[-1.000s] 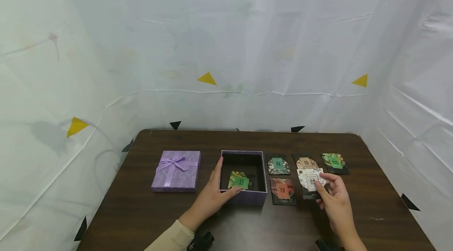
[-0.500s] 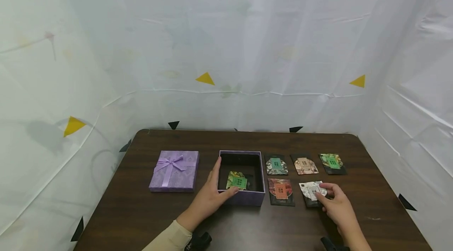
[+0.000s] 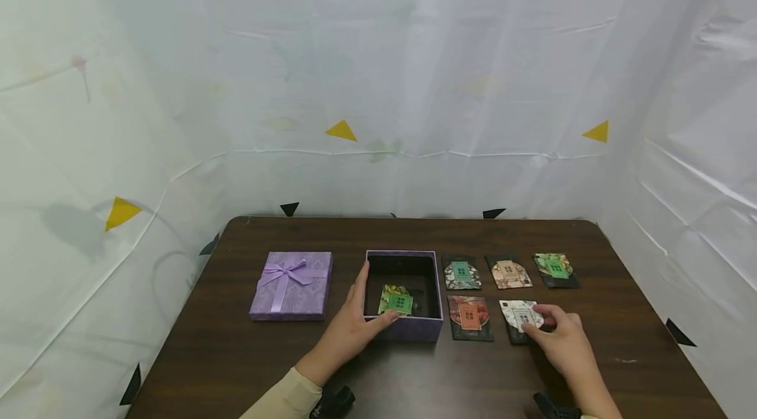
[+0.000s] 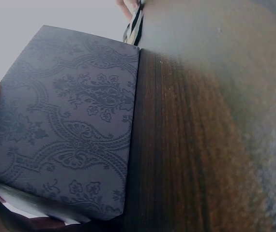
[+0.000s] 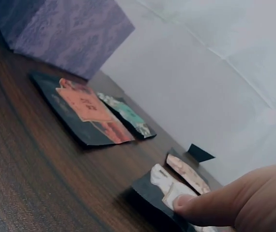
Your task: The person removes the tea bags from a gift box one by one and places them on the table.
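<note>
An open purple gift box [image 3: 408, 330] stands mid-table with a yellow-green sachet [image 3: 395, 299] lying inside. My left hand [image 3: 345, 333] holds the box at its front left corner, fingers along the left wall and thumb on the front rim. In the left wrist view, the box's embossed wall [image 4: 75, 121] fills the left side. Right of the box, my right hand [image 3: 562, 340] pinches a black-and-white sachet [image 3: 520, 320] by its right side, thumb on top. That sachet is at or just above the table; the fingers beneath are hidden in the right wrist view.
The purple lid [image 3: 291, 286] with its ribbon bow lies left. Around the right hand lie an orange sachet [image 3: 470, 318], a teal one [image 3: 462, 273], a beige one [image 3: 509, 272] and a green one [image 3: 556, 270]. White sheeting [image 3: 402, 77] hangs behind the table.
My right hand has brought the black-and-white sachet down and toward me, off the beige sachet it overlapped, into the front row beside the orange one. The left hand stays on the box.
</note>
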Motion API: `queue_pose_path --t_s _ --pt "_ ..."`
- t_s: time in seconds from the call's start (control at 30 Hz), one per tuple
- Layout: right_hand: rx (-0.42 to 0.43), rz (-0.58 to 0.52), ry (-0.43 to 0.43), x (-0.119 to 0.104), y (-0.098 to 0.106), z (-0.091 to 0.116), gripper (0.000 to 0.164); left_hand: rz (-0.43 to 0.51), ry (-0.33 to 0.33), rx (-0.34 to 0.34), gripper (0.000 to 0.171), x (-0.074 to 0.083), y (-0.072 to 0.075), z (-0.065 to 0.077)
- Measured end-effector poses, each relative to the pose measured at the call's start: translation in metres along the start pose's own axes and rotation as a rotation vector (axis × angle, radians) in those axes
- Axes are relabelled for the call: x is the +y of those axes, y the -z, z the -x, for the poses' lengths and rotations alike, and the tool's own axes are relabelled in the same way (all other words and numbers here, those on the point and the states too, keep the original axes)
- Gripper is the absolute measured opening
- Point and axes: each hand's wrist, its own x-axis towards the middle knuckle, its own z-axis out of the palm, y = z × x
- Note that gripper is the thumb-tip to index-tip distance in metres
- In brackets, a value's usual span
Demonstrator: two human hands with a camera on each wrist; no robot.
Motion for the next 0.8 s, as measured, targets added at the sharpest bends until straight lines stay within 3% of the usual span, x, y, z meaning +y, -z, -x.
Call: queue_pose_path --t_s 0.27,0.5,0.63,0.8 --pt "0.036 0.08 0.002 -0.0017 -0.0032 0.0013 0.062 -0.003 -0.008 0.005 0.113 -0.0029 -0.0014 -0.0016" --pt "0.003 0.092 -0.005 -0.0015 -0.0018 0.0033 0.066 -0.009 -0.006 0.006 0.113 -0.0041 -0.0024 -0.002" --pt "0.024 -0.014 -0.053 -0.0015 -0.0012 0.0052 0.062 -0.007 -0.005 0.011 0.112 -0.0042 -0.0024 -0.0018" --pt "0.171 -0.224 -0.127 -0.0036 -0.0039 0.0069 0.041 -0.008 -0.002 0.014 0.11 -0.0048 -0.0022 -0.0018"
